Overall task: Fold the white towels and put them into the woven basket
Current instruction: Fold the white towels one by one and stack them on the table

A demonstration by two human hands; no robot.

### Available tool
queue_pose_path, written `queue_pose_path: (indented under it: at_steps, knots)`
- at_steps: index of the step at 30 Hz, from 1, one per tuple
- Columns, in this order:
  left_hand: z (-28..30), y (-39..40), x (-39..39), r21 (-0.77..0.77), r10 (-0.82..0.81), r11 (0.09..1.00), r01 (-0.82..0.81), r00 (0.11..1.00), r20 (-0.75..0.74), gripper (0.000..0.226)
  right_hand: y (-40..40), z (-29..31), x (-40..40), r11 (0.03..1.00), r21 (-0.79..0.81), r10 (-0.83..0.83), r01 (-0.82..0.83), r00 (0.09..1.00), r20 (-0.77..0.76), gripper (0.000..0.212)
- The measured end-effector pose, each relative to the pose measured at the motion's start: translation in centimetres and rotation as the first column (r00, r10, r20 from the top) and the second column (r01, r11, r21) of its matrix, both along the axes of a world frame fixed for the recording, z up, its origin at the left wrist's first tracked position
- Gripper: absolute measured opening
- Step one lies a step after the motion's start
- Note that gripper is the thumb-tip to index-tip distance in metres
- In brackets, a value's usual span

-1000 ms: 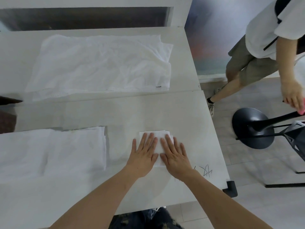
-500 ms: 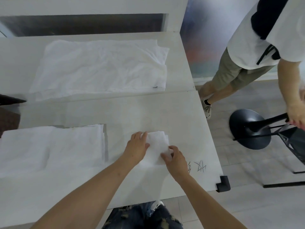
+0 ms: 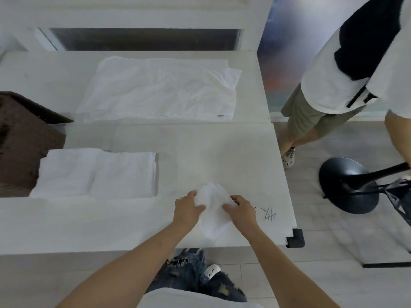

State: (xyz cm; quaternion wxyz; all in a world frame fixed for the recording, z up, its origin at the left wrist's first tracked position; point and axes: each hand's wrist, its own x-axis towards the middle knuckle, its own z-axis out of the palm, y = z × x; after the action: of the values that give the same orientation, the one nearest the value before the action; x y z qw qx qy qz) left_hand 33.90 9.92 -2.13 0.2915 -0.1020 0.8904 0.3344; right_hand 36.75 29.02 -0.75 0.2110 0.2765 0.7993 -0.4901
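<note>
At the lower centre of the frame, I watched both hands grasp a small folded white towel (image 3: 212,210) above the near edge of the white table (image 3: 233,152): the left hand (image 3: 186,209) pinched its left edge with thumb on top, while the right hand (image 3: 241,209) curled its fingers round the right edge. The towel hung in a rough diamond between them (whether its lower corner touched the tabletop I could not tell). A stack of folded towels (image 3: 97,173) lay at left centre, just beside the dark woven basket (image 3: 24,138) at the left edge. A larger crumpled towel (image 3: 160,87) was spread at upper centre. A bystander (image 3: 347,70) stood at upper right, near a black stool base (image 3: 347,185). Scrawled marks (image 3: 268,215) showed just right of the right hand.
</note>
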Motion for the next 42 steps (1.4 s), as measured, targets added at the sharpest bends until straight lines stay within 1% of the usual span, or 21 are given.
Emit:
queue_pose_path:
  at_steps: [3, 7, 10, 13, 18, 22, 25, 28, 31, 33, 36, 38, 39, 42]
  knots:
    - [3.0, -1.2, 1.2, 0.046, 0.091, 0.995, -0.088, 0.993, -0.079, 0.06, -0.7, 2.2, -0.5, 0.999, -0.043, 0.006, -0.008, 0.999, -0.053, 0.022]
    - [5.9, -3.9, 2.1, 0.125, 0.196, 0.976, -0.178, 0.969, -0.152, 0.064, -2.9, 4.6, -1.3, 0.991, -0.121, 0.037, -0.055, 0.989, -0.145, 0.027]
    - [7.4, -6.2, 2.0, 0.151, 0.226, 0.968, -0.2, 0.956, -0.187, 0.062, -5.3, 6.2, -2.6, 0.985, -0.149, 0.056, -0.088, 0.977, -0.204, 0.028]
    - [8.5, -8.7, 0.9, 0.133, 0.245, 0.967, -0.219, 0.943, -0.226, 0.055, -8.2, 7.2, -4.9, 0.982, -0.137, 0.099, -0.133, 0.967, -0.234, 0.028]
    - [8.6, -15.2, -1.0, 0.101, 0.287, 0.957, -0.271, 0.933, -0.216, 0.064, -14.4, 7.4, -9.1, 0.97, -0.104, 0.181, -0.218, 0.942, -0.282, 0.027]
    - [8.6, -20.2, -1.7, 0.167, 0.376, 0.924, -0.345, 0.899, -0.226, 0.066, -19.9, 7.3, -12.1, 0.959, -0.083, 0.233, -0.27, 0.923, -0.305, 0.029]
    - [8.3, -23.5, -2.1, 0.216, 0.41, 0.907, -0.361, 0.874, -0.261, 0.062, -23.4, 7.2, -14.0, 0.946, -0.072, 0.275, -0.317, 0.9, -0.338, 0.028]
    - [7.8, -25.9, -2.6, 0.251, 0.436, 0.894, -0.371, 0.846, -0.306, 0.058, -26.0, 6.9, -15.6, 0.933, -0.013, 0.33, -0.36, 0.869, -0.368, 0.026]
    - [6.6, -27.4, -3.5, 0.211, 0.412, 0.909, -0.36, 0.853, -0.321, 0.062, -27.6, 5.6, -16.7, 0.924, 0.057, 0.371, -0.377, 0.855, -0.362, 0.029]
    - [5.6, -28.1, -4.1, 0.123, 0.361, 0.933, -0.339, 0.884, -0.298, 0.068, -28.0, 4.4, -16.8, 0.908, 0.11, 0.417, -0.405, 0.841, -0.346, 0.037]
    - [4.5, -28.8, -4.9, -0.007, 0.261, 0.962, -0.274, 0.922, -0.287, 0.066, -27.5, 3.0, -16.0, 0.852, 0.195, 0.523, -0.485, 0.792, -0.314, 0.04]
    - [4.3, -29.1, -5.3, -0.012, 0.23, 0.97, -0.243, 0.933, -0.275, 0.062, -27.1, 2.5, -15.2, 0.804, 0.245, 0.595, -0.542, 0.748, -0.296, 0.04]
    - [4.3, -29.1, -5.5, -0.007, 0.226, 0.972, -0.236, 0.937, -0.268, 0.061, -26.9, 2.3, -14.9, 0.796, 0.25, 0.604, -0.551, 0.741, -0.294, 0.042]
    - [4.1, -29.1, -5.8, 0.019, 0.222, 0.974, -0.225, 0.937, -0.271, 0.056, -26.7, 2.0, -14.2, 0.83, 0.187, 0.558, -0.526, 0.765, -0.322, 0.048]
